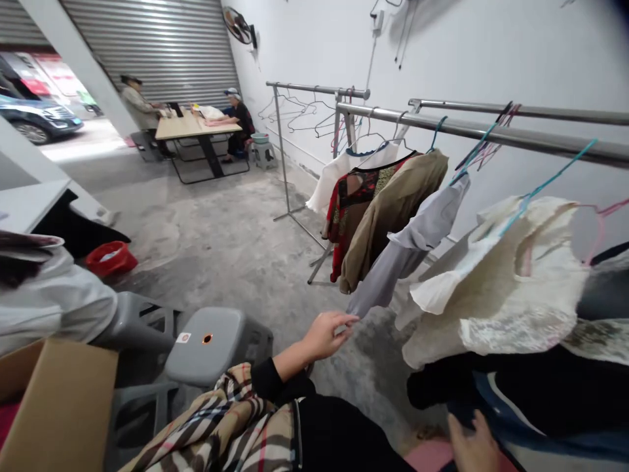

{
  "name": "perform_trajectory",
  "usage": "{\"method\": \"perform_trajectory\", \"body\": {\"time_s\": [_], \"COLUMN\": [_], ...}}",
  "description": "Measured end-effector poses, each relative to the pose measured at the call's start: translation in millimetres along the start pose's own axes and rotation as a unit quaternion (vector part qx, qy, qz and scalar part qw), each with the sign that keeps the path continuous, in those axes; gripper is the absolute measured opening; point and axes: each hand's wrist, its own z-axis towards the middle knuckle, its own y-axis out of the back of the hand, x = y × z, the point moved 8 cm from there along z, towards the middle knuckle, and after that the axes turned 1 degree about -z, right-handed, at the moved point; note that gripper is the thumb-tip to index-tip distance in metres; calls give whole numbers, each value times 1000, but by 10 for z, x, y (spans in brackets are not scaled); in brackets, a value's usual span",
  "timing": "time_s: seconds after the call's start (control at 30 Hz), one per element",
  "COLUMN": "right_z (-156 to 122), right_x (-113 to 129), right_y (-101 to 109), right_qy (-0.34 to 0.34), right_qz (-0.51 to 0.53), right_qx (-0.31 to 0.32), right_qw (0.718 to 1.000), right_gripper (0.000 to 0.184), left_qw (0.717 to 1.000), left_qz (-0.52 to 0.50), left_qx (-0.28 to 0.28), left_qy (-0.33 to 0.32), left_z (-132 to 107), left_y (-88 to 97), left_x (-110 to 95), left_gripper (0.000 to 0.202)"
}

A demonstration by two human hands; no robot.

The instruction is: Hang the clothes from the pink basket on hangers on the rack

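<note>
In the head view, I take the near clothes rail (pixel 407 117) as the reference for all positions. The pale grey garment (pixel 413 229) hangs below this rail, between an olive garment (pixel 393 219) on its far side and a cream garment (pixel 531 269) on its near side. Its long axis slopes as seen here, from the upper end close to the rail down to a lower end that points away from the rail's near end. The left hand (pixel 327 335) is the nearer of the two; from it, the garment lies forward and up toward the rail. The left fingertips stand at the garment's lower end; I cannot confirm whether they touch it or stop just beside it. Left hand pose: back uppermost, fingers extended, thumb apart below them, nothing visibly held, wrist emerging from a black cuff (pixel 265 380). The right hand (pixel 474 442) is well apart from the left, low beneath the rail's near part, beside a dark blue garment (pixel 511 419) and in front of pink fabric (pixel 425 455). Its two visible digits point up and spread apart; blur hides the remainder, so I cannot tell whether it grips anything.
</note>
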Motion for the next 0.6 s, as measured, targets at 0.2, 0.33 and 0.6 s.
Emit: {"method": "perform_trajectory", "body": {"time_s": [0.2,0.33,0.6], "right_z": [-111,158,838], "right_x": [451,1383,3404], "right_y": [-647,-724,-403], "right_qy": [-15,26,105], "right_qz": [66,128,232], "right_qx": [31,-2,-141], "right_qw": [997,991,957], "right_gripper": [70,66,82], "left_qw": [996,989,990], "left_qz": [-17,-8,-89], "left_qx": [-63,-127,0], "left_qy": [-60,-77,-108], "left_z": [745,1359,2377], "left_y": [460,891,521], "left_x": [391,718,832], "left_gripper": [48,75,110]}}
